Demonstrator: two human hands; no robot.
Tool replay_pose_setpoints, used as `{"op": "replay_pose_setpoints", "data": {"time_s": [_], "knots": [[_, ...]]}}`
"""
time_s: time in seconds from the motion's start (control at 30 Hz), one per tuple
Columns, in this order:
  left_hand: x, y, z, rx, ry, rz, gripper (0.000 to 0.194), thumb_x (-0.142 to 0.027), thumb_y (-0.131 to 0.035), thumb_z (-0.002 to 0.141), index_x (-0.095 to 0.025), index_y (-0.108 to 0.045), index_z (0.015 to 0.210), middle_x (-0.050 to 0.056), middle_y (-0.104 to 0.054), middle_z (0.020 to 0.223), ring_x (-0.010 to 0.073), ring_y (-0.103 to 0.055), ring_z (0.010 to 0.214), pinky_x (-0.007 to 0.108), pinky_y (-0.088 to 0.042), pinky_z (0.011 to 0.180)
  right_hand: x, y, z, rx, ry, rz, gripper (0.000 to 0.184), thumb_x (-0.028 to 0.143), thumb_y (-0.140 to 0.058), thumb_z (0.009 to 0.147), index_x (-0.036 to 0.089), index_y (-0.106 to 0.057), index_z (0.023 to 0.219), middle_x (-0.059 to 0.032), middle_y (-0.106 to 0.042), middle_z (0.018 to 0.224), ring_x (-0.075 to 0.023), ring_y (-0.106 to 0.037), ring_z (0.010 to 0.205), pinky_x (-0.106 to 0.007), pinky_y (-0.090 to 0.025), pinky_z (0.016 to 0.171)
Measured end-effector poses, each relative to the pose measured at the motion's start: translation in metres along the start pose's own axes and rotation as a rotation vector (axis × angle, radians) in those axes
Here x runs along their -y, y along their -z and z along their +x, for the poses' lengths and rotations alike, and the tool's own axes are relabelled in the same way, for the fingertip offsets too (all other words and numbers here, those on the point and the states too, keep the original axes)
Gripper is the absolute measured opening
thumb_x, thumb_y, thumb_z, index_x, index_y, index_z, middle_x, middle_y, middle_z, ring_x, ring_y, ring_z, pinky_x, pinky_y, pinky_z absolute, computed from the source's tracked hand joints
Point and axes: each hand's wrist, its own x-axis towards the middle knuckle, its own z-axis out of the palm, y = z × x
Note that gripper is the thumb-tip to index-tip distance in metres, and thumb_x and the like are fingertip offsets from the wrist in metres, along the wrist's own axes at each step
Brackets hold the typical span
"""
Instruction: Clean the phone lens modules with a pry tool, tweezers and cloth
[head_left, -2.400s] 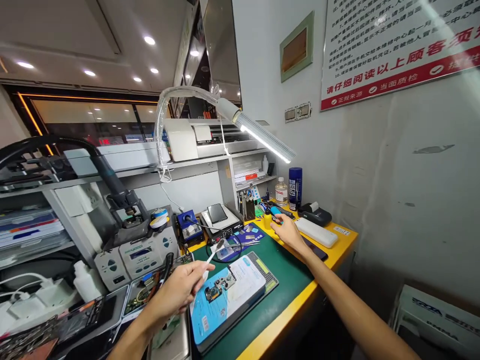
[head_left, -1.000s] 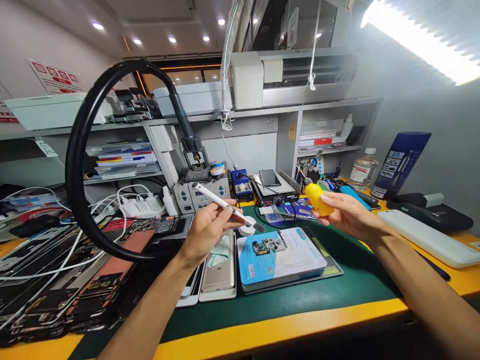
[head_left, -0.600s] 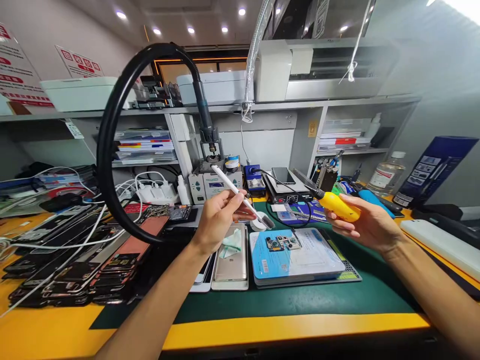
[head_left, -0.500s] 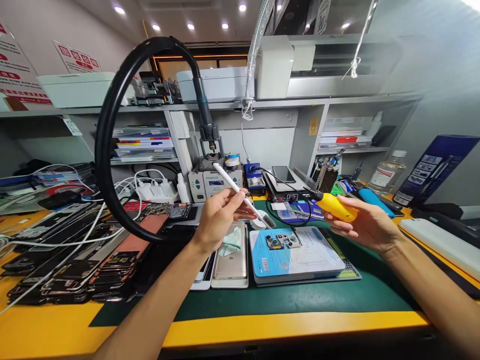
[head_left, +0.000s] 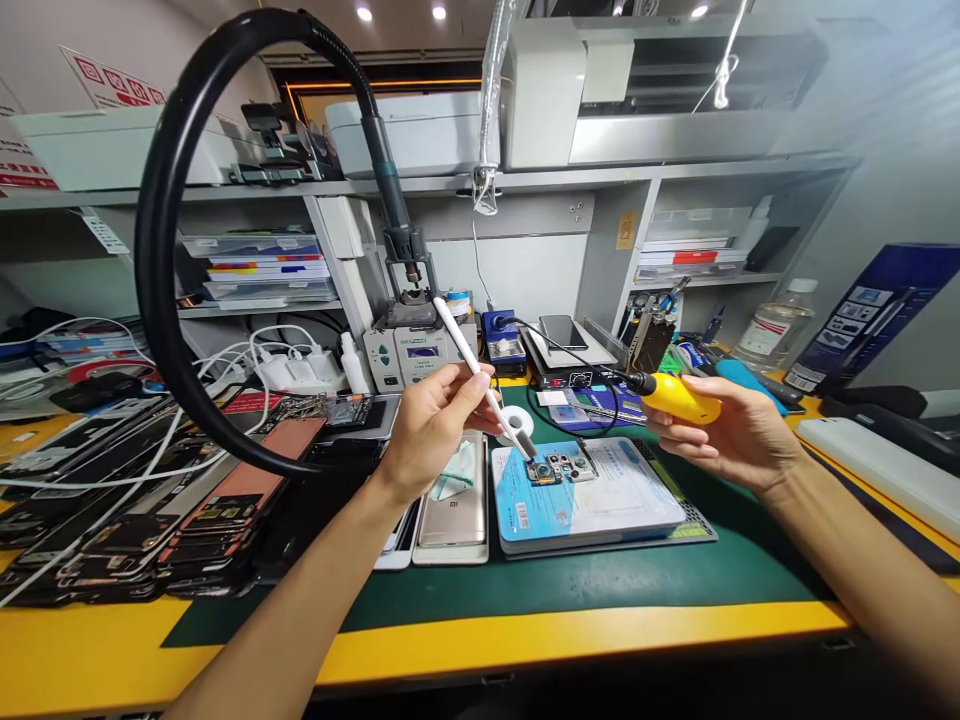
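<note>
My left hand (head_left: 431, 425) is closed on a white brush (head_left: 480, 385) with a dark bristle head. The bristles reach down to a small camera module (head_left: 559, 466) that lies on a blue-and-white card (head_left: 592, 495). My right hand (head_left: 731, 435) is closed on a small yellow bottle (head_left: 679, 398) with a black nozzle. The nozzle points left, level, above the far edge of the card. The card rests on a flat perforated pad on the green mat (head_left: 525, 585).
A gold phone (head_left: 454, 500) lies face down left of the card. Stacked phone parts (head_left: 150, 520) fill the left. A soldering station (head_left: 409, 345) with a looping black hose (head_left: 161, 240) stands behind. A heating plate (head_left: 566, 345), a clear bottle (head_left: 769, 330) and a white bar (head_left: 877, 480) lie to the right.
My right hand picked up the yellow bottle from the back right and brought it over the card. My left hand tilted the brush down until its bristles met the camera module.
</note>
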Motion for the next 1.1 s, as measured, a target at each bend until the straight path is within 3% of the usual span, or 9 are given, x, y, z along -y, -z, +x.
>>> {"op": "replay_pose_setpoints", "data": {"time_s": [0.27,0.67,0.97,1.1], "knots": [[0.004,0.000,-0.002,0.042,-0.040,0.092,0.035,-0.040,-0.075,0.092,-0.012,-0.071,0.112,0.003,-0.070,0.083,0.0143,-0.071,0.071,0.027,-0.065,0.066,0.004,0.004,0.003,0.016,-0.011,0.063,0.023,0.029,-0.080,0.067,0.012,-0.072,0.081,-0.0067,-0.059,0.065,-0.0050,-0.036,0.043,-0.014,-0.039,0.033],[0.002,-0.004,-0.006,0.106,-0.041,0.146,0.040,-0.040,-0.069,0.096,-0.010,-0.068,0.122,0.004,-0.071,0.087,0.0165,-0.073,0.074,0.030,-0.067,0.071,0.004,0.007,0.004,0.057,-0.044,0.132,0.014,0.028,-0.069,0.078,0.016,-0.068,0.082,-0.0050,-0.056,0.063,-0.0062,-0.034,0.045,-0.014,-0.043,0.036],[0.006,-0.007,-0.008,0.054,-0.067,0.158,0.043,-0.039,-0.070,0.095,-0.010,-0.068,0.126,0.004,-0.073,0.091,0.0164,-0.074,0.075,0.029,-0.066,0.073,0.008,0.018,0.009,0.100,-0.063,0.244,0.015,0.032,-0.063,0.087,0.017,-0.062,0.088,-0.0015,-0.052,0.065,-0.0052,-0.033,0.045,-0.011,-0.038,0.036],[0.007,-0.020,0.000,0.071,-0.055,0.120,0.045,-0.040,-0.071,0.095,-0.009,-0.067,0.126,0.005,-0.071,0.091,0.0169,-0.073,0.072,0.031,-0.067,0.068,0.008,0.024,0.014,0.121,-0.081,0.297,0.016,0.033,-0.060,0.089,0.018,-0.058,0.091,0.0002,-0.051,0.067,-0.0049,-0.035,0.044,-0.011,-0.036,0.034]]}}
